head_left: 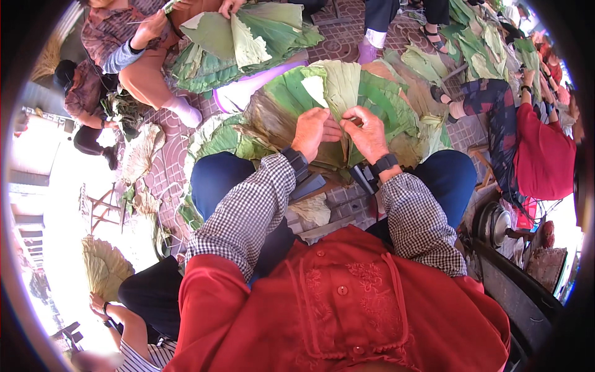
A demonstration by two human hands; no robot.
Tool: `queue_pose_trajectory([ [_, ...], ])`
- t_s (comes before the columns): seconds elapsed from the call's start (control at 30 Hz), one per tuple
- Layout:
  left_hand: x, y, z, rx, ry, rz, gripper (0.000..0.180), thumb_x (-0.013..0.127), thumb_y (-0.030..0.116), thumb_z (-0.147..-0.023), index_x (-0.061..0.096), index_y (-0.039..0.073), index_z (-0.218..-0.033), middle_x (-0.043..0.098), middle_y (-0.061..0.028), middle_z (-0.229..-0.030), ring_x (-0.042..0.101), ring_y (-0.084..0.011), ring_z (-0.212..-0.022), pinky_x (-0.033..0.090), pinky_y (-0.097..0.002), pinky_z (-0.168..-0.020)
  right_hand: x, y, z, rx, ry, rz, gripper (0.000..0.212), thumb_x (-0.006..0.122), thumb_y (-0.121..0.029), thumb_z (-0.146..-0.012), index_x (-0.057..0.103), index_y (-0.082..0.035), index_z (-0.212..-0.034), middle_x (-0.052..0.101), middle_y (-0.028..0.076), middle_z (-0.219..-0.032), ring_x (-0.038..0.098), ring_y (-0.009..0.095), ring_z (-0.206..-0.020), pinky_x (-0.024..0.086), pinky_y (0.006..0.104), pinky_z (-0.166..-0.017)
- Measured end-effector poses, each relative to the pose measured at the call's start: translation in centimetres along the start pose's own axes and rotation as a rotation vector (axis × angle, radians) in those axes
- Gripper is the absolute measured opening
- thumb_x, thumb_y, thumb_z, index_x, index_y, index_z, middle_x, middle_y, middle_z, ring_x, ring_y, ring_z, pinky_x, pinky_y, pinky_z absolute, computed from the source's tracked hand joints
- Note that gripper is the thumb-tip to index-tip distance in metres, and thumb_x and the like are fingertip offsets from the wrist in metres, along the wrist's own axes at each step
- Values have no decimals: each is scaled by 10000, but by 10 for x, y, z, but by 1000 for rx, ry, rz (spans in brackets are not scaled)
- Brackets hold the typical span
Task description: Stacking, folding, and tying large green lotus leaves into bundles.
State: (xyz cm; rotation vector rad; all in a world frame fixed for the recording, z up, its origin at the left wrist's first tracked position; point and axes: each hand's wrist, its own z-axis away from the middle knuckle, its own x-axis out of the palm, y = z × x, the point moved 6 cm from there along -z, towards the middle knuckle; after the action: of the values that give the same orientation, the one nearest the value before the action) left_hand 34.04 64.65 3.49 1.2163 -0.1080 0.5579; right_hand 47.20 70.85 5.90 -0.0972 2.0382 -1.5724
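Note:
Both hands meet in front of my knees over a broad layered spread of large leaves (387, 102), green with brown, dry parts. My left hand (315, 131) is closed, fingertips pinched at the lower end of a pale green leaf (343, 84) that stands fanned upward with visible veins. My right hand (367, 133) pinches the same leaf from the other side, thumb and forefinger together. The fingertips nearly touch; whether something thin is also between them is too small to tell. Checked sleeve covers and dark wrist bands with box-like devices are on both forearms.
Across from me, a person's hand (149, 30) works beside another stack of leaves (248, 43). Other people sit to the left and right. Loose dried leaves (142, 152) lie on the patterned paving at left. A wooden stool (102, 208) stands there, and a metal pot (494, 224) at right.

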Motion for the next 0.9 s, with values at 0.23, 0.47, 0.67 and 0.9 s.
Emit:
queue_pose_trajectory([
  [0.23, 1, 0, -2, 17, -14, -45, 148, 541, 182, -952, 561, 43, -906, 645, -101, -815, 655, -199, -706, 552, -300, -656, 3, -6, -1, -24, 26, 48, 193, 684, -105, -783, 615, -25, -946, 658, 86, -830, 606, 149, -671, 501, 302, -621],
  [0.47, 5, 4, -4, 86, -54, -108, 160, 540, 151, -942, 576, 18, -862, 659, -99, -809, 669, -204, -726, 539, -317, -643, -7, 4, -7, -58, 69, 45, 170, 685, -118, -774, 621, -12, -891, 648, 95, -742, 606, 174, -647, 502, 322, -629],
  [0.67, -17, 6, 6, 8, 7, -46, 172, 561, 202, -944, 576, 30, -941, 643, -120, -929, 678, -238, -842, 546, -336, -728, -23, 42, -11, 316, 13, -263, 112, 692, -107, -802, 635, -20, -843, 627, 17, -703, 571, 97, -616, 481, 267, -555],
  [0.9, -1, 5, 1, 36, -53, -73, 182, 628, 220, -911, 569, 48, -932, 625, -89, -931, 652, -206, -860, 543, -341, -744, -1, 24, -7, 91, -115, -214, 115, 712, -104, -811, 625, -29, -808, 597, -11, -659, 534, 62, -577, 438, 232, -512],
])
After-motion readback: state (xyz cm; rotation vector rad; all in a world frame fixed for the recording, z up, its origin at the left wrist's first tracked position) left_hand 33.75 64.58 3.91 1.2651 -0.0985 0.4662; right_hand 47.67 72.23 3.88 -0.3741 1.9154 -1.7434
